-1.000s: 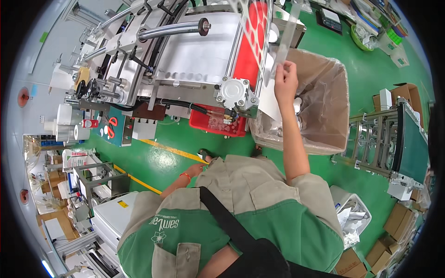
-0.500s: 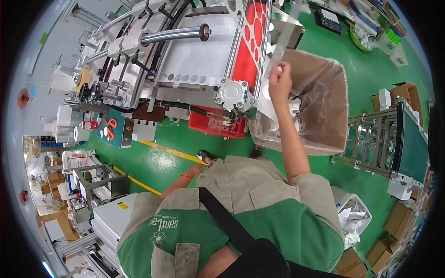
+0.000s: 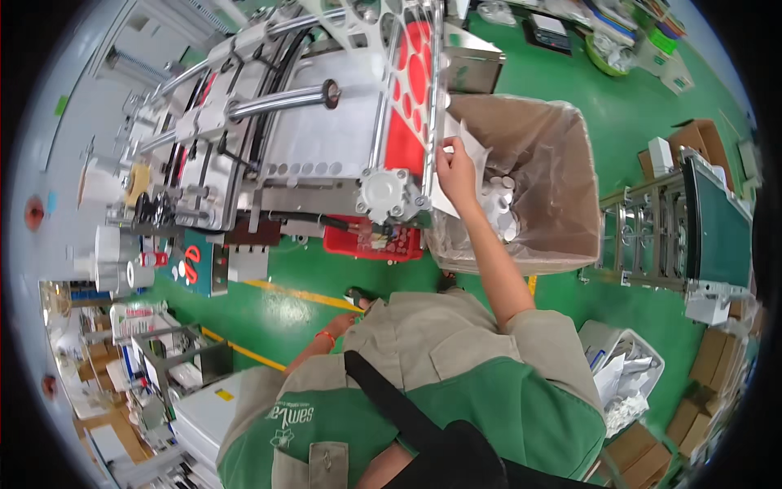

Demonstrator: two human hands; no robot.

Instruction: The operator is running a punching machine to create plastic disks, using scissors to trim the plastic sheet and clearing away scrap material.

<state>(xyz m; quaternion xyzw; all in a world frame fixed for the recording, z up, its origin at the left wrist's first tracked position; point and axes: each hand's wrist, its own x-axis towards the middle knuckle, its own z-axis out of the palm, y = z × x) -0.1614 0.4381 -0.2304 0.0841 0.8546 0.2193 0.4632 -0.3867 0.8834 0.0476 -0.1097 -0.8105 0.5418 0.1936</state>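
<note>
My right hand (image 3: 457,173) reaches to the end of the machine, at the near side of the lined carton. Its fingers are bent in, beside a white sheet (image 3: 463,134) that slopes down into the carton; what they hold, if anything, is hidden. Next to the fingers, a white web with round holes (image 3: 411,110) runs over a red roller (image 3: 419,45). White round pieces (image 3: 500,210) lie in the cardboard carton (image 3: 562,191), which has a clear plastic liner. Low at my left side, my left hand (image 3: 340,324) hangs by my clothes, its fingers too small to read.
Ahead stands the machine with metal rods and a white bed (image 3: 322,118). A red tray (image 3: 336,242) of small round pieces sits under its end. To the right are a green-belted conveyor (image 3: 717,220) and a white bin (image 3: 631,359) of scraps. Red-handled scissors (image 3: 192,262) lie at the left.
My right hand has come down and left to the machine's end; the translucent strip raised from it no longer shows. My left hand stays low. The view has shifted slightly.
</note>
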